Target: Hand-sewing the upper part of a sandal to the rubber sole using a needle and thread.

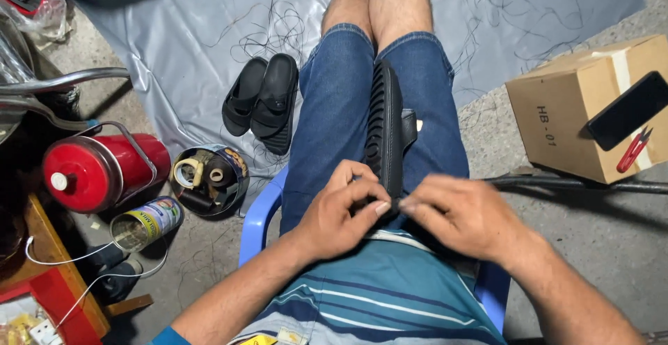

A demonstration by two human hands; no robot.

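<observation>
Pinching the near end of a black sandal (pixel 385 126) steadied along the lap, left hand (pixel 337 213) and right hand (pixel 463 216) both grip it.

Grey sheet (pixel 174 32) on floor (pixel 598 247) bears sandals (pixel 263 101).

We see ourselves seated, looking down our own front. We wear blue denim shorts (pixel 334 108) with stitched, slightly frayed hems that end at the knee, and below them our legs are bare. Our shirt (pixel 376 289) is teal with broad dark-blue bands edged by thin white stripes, running slantwise across the belly. A short sleeve end in bright blue shows at our left elbow. Our left hand (pixel 341 209) and right hand (pixel 463 216) are bare, without rings, watch or gloves, and both forearms are uncovered.
</observation>
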